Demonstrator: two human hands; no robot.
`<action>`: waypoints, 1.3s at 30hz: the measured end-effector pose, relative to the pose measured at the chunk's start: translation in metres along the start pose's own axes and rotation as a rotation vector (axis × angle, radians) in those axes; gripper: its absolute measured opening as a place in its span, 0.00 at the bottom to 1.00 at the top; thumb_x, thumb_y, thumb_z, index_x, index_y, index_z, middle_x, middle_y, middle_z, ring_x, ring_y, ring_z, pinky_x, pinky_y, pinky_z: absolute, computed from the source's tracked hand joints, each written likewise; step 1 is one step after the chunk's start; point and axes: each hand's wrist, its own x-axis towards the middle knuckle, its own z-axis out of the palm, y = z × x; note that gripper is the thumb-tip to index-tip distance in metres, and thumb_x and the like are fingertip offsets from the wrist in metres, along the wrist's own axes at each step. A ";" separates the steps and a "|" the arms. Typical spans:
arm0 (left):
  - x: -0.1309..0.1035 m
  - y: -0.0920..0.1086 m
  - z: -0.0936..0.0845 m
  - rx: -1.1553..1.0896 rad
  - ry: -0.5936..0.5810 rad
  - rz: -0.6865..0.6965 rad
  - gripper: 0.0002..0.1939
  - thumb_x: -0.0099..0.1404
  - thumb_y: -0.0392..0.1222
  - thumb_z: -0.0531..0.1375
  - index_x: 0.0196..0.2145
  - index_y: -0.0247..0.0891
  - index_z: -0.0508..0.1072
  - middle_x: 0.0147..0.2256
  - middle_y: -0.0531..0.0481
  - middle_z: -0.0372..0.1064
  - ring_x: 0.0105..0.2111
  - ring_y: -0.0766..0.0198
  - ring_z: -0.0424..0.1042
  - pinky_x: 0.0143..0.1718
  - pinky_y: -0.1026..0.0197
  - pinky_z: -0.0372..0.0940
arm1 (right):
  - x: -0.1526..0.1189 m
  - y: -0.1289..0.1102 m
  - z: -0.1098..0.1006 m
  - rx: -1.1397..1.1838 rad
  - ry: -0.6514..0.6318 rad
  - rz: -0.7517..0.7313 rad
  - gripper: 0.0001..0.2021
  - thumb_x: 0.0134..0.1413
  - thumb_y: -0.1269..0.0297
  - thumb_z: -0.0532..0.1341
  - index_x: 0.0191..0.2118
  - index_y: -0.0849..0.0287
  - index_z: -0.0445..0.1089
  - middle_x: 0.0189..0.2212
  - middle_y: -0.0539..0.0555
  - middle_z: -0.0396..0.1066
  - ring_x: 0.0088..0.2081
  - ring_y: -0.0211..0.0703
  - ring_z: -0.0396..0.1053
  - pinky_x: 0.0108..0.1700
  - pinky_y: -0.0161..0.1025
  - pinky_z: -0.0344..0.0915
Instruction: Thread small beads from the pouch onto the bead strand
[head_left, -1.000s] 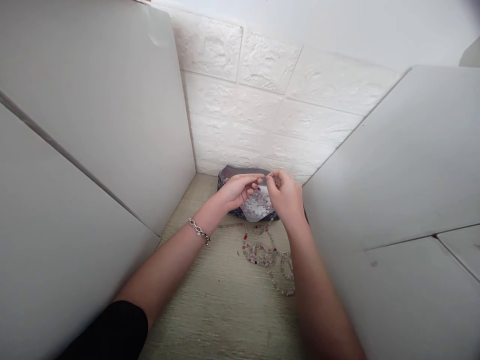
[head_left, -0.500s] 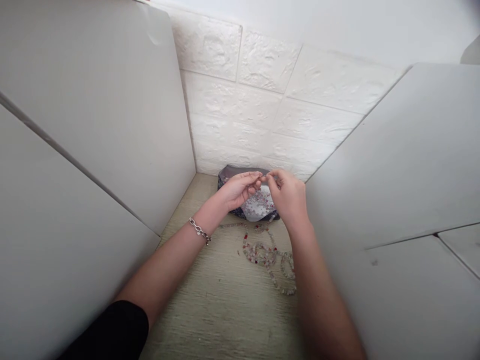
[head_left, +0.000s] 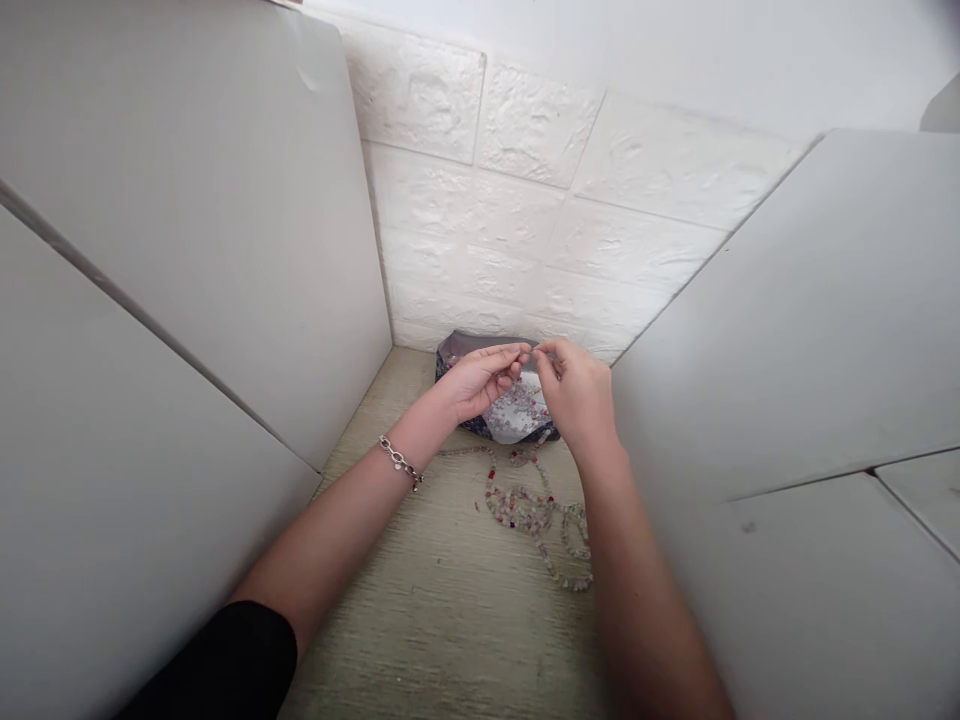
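Observation:
Over an open dark-rimmed bag [head_left: 512,428] of small pale and pink beads, my two hands meet nearly fingertip to fingertip. My left hand [head_left: 491,378], with a chain bracelet on its wrist, has its thumb and fingers pinched on something too small to make out. A similar pinch is made by my right hand [head_left: 574,385], and what lies between its fingertips is also too tiny to tell. Below the bag, a long string of beads [head_left: 525,510] lies in loose loops on the wooden surface, partly hidden behind my right forearm.
Tall pale panels stand at the left [head_left: 210,200] and the right [head_left: 810,320], closing in on both forearms. A white brick-patterned wall [head_left: 525,210] rises right behind the bag. The greenish wooden surface [head_left: 420,620] stretches toward me between the panels.
The fingertips of my two hands have drawn very slightly apart. The bag and the bead string have stayed in place.

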 end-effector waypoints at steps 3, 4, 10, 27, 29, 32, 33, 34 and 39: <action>-0.001 0.000 0.002 -0.024 0.028 0.001 0.03 0.56 0.33 0.58 0.27 0.30 0.71 0.26 0.52 0.64 0.23 0.78 0.61 0.23 0.73 0.55 | 0.000 0.000 0.000 0.010 -0.004 0.001 0.11 0.53 0.62 0.49 0.33 0.57 0.68 0.31 0.53 0.70 0.32 0.41 0.64 0.32 0.36 0.54; -0.001 0.000 0.002 -0.032 0.035 0.000 0.04 0.56 0.34 0.58 0.27 0.30 0.71 0.25 0.52 0.64 0.22 0.78 0.60 0.23 0.73 0.55 | 0.000 0.000 0.000 0.012 -0.008 0.001 0.12 0.53 0.62 0.49 0.33 0.57 0.68 0.31 0.53 0.70 0.32 0.41 0.64 0.32 0.36 0.54; 0.000 0.000 0.002 -0.075 0.024 -0.024 0.04 0.56 0.32 0.57 0.27 0.30 0.71 0.25 0.52 0.64 0.22 0.78 0.60 0.22 0.73 0.54 | 0.000 -0.001 0.000 0.006 -0.014 0.003 0.11 0.53 0.62 0.49 0.33 0.57 0.68 0.30 0.53 0.70 0.31 0.41 0.63 0.31 0.36 0.53; -0.001 0.000 0.006 -0.152 0.060 -0.031 0.07 0.58 0.29 0.54 0.26 0.30 0.71 0.23 0.52 0.65 0.21 0.79 0.61 0.21 0.75 0.56 | -0.001 -0.004 0.000 -0.002 0.003 -0.006 0.11 0.52 0.60 0.50 0.32 0.57 0.68 0.25 0.51 0.68 0.27 0.38 0.61 0.28 0.35 0.51; -0.001 0.000 0.007 -0.155 0.068 -0.027 0.06 0.57 0.29 0.55 0.25 0.30 0.71 0.23 0.52 0.65 0.20 0.79 0.61 0.21 0.75 0.56 | -0.001 -0.004 0.000 -0.004 0.000 -0.008 0.11 0.52 0.60 0.50 0.32 0.57 0.68 0.25 0.51 0.68 0.27 0.38 0.62 0.28 0.35 0.51; -0.001 -0.001 0.007 -0.172 0.087 -0.035 0.06 0.57 0.29 0.55 0.25 0.30 0.71 0.23 0.53 0.65 0.20 0.79 0.61 0.20 0.76 0.55 | -0.001 -0.005 0.000 -0.004 -0.001 -0.009 0.12 0.52 0.60 0.50 0.32 0.57 0.68 0.25 0.51 0.68 0.28 0.38 0.62 0.29 0.35 0.51; 0.000 -0.002 0.007 -0.178 0.093 -0.037 0.06 0.57 0.29 0.55 0.25 0.30 0.70 0.23 0.53 0.64 0.20 0.79 0.60 0.19 0.76 0.55 | -0.001 -0.005 0.000 -0.003 0.001 -0.009 0.11 0.52 0.60 0.50 0.32 0.57 0.68 0.25 0.51 0.68 0.28 0.38 0.62 0.29 0.35 0.51; 0.000 -0.002 0.007 -0.187 0.099 -0.039 0.07 0.57 0.29 0.55 0.25 0.30 0.70 0.22 0.53 0.64 0.20 0.79 0.60 0.19 0.76 0.55 | -0.001 -0.005 0.001 0.000 0.002 -0.009 0.11 0.52 0.60 0.50 0.32 0.57 0.68 0.26 0.51 0.68 0.28 0.38 0.62 0.29 0.35 0.51; 0.000 -0.005 0.006 -0.260 0.105 -0.057 0.07 0.58 0.29 0.55 0.24 0.29 0.70 0.22 0.53 0.63 0.19 0.80 0.60 0.17 0.76 0.55 | -0.002 -0.006 0.001 0.007 0.019 -0.021 0.11 0.53 0.60 0.51 0.31 0.57 0.68 0.27 0.51 0.69 0.29 0.38 0.63 0.29 0.35 0.51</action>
